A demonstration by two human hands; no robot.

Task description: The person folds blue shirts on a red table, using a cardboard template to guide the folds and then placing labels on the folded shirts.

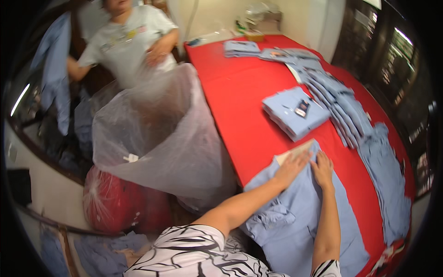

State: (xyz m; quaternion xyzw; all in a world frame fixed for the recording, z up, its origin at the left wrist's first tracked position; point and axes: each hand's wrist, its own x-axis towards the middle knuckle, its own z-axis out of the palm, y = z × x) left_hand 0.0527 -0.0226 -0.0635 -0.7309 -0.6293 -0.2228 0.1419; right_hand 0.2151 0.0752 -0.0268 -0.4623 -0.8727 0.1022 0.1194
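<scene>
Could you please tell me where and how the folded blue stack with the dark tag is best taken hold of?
Take the folded blue stack low along its left edge, probably, coming from the left: its layered side faces the red table there, while the row of blue garments crowds its right.

Translucent bag (pixel 152 157) beside red bundle (pixel 105 203)

A folded blue stack (pixel 286 115) blocks the hands (pixel 292 168) straight ahead; red tabletop (pixel 230 106) opens leftward.
</scene>
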